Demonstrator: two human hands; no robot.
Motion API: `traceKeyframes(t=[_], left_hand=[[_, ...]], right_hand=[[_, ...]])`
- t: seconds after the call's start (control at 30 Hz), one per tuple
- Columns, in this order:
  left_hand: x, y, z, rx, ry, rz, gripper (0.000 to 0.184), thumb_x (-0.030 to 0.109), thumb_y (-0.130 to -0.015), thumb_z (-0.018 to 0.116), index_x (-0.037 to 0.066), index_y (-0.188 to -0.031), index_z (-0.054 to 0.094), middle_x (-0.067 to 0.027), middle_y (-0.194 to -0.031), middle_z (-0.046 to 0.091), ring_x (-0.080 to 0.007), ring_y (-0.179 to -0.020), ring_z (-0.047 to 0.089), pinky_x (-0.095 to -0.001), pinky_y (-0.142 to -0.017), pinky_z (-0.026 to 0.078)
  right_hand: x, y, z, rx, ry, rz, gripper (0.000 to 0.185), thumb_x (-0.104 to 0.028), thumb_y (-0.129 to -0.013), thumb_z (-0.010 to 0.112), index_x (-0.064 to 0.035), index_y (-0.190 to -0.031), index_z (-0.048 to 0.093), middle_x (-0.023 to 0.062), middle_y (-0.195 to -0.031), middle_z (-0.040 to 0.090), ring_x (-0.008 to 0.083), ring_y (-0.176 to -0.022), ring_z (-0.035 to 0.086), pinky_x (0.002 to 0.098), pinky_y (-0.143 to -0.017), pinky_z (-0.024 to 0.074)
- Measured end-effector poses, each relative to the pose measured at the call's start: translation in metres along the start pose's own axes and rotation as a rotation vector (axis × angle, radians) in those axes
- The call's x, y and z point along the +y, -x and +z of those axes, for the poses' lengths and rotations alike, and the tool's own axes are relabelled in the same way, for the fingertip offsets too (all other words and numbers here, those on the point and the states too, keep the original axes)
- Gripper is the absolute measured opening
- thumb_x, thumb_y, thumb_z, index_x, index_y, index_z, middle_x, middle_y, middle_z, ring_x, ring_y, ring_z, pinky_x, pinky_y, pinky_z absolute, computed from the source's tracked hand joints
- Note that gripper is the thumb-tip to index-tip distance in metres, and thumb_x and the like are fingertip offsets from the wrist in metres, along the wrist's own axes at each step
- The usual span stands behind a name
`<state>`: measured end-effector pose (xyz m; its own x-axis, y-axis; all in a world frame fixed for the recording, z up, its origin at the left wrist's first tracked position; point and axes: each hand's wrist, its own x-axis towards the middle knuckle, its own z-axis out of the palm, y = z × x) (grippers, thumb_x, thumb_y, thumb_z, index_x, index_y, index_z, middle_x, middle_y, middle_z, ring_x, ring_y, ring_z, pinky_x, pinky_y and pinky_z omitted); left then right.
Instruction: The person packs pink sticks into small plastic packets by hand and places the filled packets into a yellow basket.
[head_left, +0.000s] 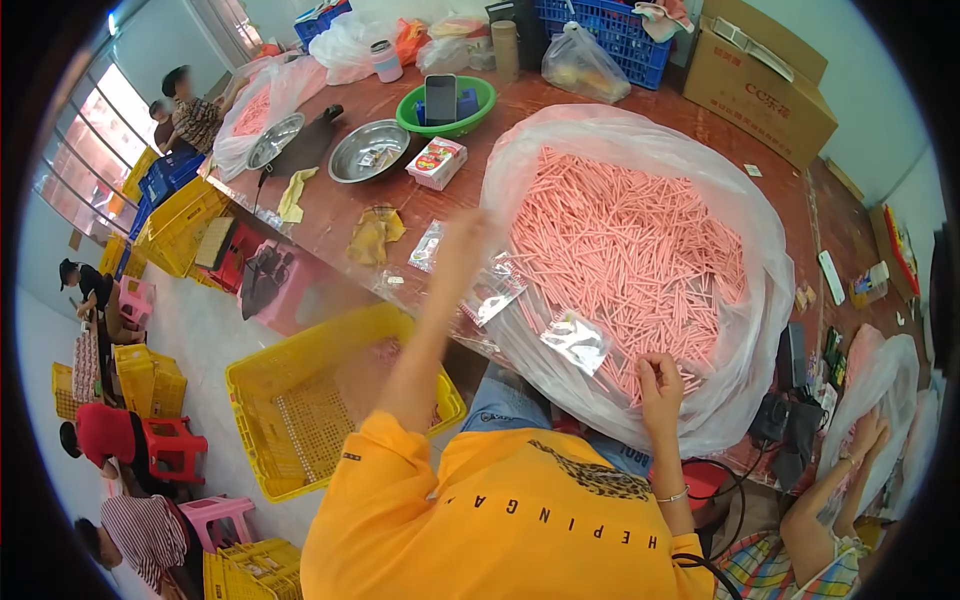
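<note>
My left hand [468, 240], smeared by motion, is raised over the table edge near some small clear printed packets [495, 290]; its fingers are too blurred to read. Low at the near side of a large clear plastic bag [770, 330], my right hand [660, 395] has thumb and fingers pinched together beside the pink sticks [620, 240]. What that pinch holds, if anything, I cannot make out. Loose pink sticks fill the open bag in a heap. Between my hands, a shiny silver-and-clear packet [577, 342] lies on the bag's near edge.
A yellow crate [290, 410] stands below the table at left. On the table are a metal bowl [370, 150], a green basin [445, 108] holding a phone, a small box [437, 162] and yellow cloths [376, 235]. A co-worker's hands [868, 438] are at right, near another plastic bag.
</note>
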<state>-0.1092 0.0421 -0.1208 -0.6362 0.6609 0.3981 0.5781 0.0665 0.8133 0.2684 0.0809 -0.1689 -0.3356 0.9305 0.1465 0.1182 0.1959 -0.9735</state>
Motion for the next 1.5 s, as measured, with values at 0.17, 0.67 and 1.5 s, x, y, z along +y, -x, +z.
traceKeyframes(t=[0.17,0.67,1.5], left_hand=[[-0.177,-0.053,-0.122,0.077,-0.937,0.207,0.027,0.013,-0.087,0.059,0.012,-0.112,0.068,-0.0134,-0.117,0.065,-0.0363,-0.104,0.061,-0.0431,-0.092,0.048],[0.078,0.104,0.082,-0.573,-0.071,0.650,0.023,0.012,-0.080,0.071,0.007,-0.103,0.068,-0.0140,-0.102,0.064,-0.0337,-0.107,0.058,-0.0427,-0.095,0.043],[0.047,0.101,0.119,-0.188,0.177,0.207,0.013,0.004,-0.085,0.065,0.002,-0.099,0.063,-0.0115,-0.090,0.058,-0.0292,-0.084,0.054,-0.0393,-0.077,0.041]], right_hand=[[-0.008,-0.001,-0.001,-0.017,0.085,-0.020,0.006,-0.005,-0.094,0.063,0.0011,-0.095,0.063,0.0013,-0.078,0.058,0.0057,-0.068,0.052,0.0213,-0.061,0.0428],[-0.039,-0.024,-0.009,-0.137,0.427,-0.251,0.009,-0.009,-0.085,0.068,-0.0026,-0.091,0.065,0.0097,-0.080,0.056,0.0252,-0.071,0.056,0.0340,-0.064,0.0451],[-0.010,-0.091,-0.016,-0.203,1.025,-0.466,0.035,-0.010,-0.073,0.068,-0.0051,-0.107,0.062,0.0124,-0.113,0.058,0.0295,-0.117,0.050,0.0568,-0.108,0.0314]])
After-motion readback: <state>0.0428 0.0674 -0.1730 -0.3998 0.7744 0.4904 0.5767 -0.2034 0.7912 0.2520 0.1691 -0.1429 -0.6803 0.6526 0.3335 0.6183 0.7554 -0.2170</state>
